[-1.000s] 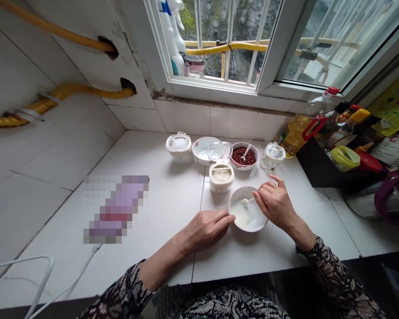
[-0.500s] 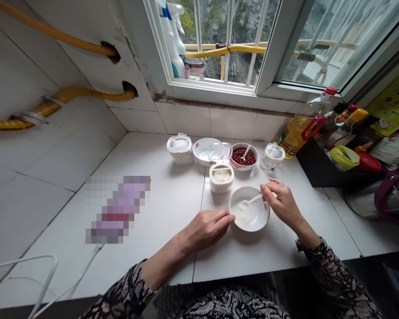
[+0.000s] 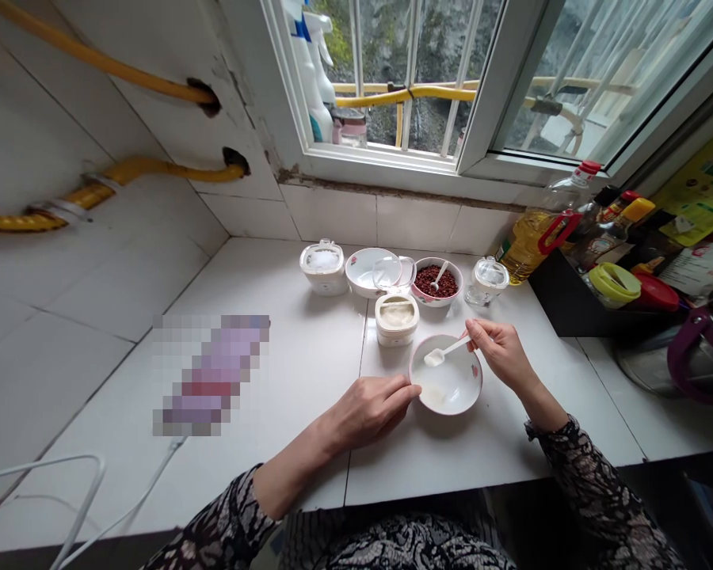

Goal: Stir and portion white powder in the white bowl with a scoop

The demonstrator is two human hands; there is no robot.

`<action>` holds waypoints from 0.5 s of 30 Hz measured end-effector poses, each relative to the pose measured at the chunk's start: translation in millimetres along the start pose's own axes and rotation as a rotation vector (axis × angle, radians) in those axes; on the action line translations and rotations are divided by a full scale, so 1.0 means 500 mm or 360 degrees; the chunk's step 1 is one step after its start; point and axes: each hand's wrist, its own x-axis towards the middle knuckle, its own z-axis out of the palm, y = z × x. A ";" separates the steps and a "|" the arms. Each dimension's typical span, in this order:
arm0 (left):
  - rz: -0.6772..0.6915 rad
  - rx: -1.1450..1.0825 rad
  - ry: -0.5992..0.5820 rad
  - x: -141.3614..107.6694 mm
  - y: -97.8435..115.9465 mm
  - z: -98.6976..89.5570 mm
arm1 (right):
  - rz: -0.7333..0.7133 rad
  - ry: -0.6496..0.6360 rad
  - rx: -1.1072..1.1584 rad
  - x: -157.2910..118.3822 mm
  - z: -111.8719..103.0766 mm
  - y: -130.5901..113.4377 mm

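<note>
My left hand (image 3: 380, 408) grips the left rim of a white bowl (image 3: 460, 388) between thumb and fingers. A patch of pale, whitish stuff lies in the bottom of this bowl. Pinched in my right hand (image 3: 492, 348) is a small white spoon (image 3: 450, 349), its head over the back left part of the bowl with some white substance on it. Just behind the bowl stands an open white container (image 3: 397, 317) of pale powder. Farther back, a bowl of dark red beans (image 3: 444, 283) has another white spoon in it.
A lidded white jar (image 3: 323, 269), a white bowl (image 3: 365, 273) with a clear lid leaning on it and a glass jar (image 3: 487, 281) line the back. An oil bottle (image 3: 526, 237) and a black box (image 3: 562, 305) of condiments stand right. A blurred purple object (image 3: 226, 364) lies left.
My right hand has risen slightly and moved a little left and back with the spoon, which is now lifted higher over the bowl. My left hand stays on the rim.
</note>
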 end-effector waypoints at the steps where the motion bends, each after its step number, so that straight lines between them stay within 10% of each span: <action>1: -0.0002 0.0000 0.0000 0.000 0.000 0.000 | -0.0016 0.0015 0.0017 0.008 0.000 -0.004; 10: -0.0023 -0.0006 -0.0029 -0.005 -0.001 0.003 | -0.0651 0.0435 -0.0304 0.093 0.038 -0.069; 15: -0.0028 0.0005 -0.0024 -0.001 0.000 0.003 | -0.0970 0.0349 -0.0762 0.109 0.069 -0.069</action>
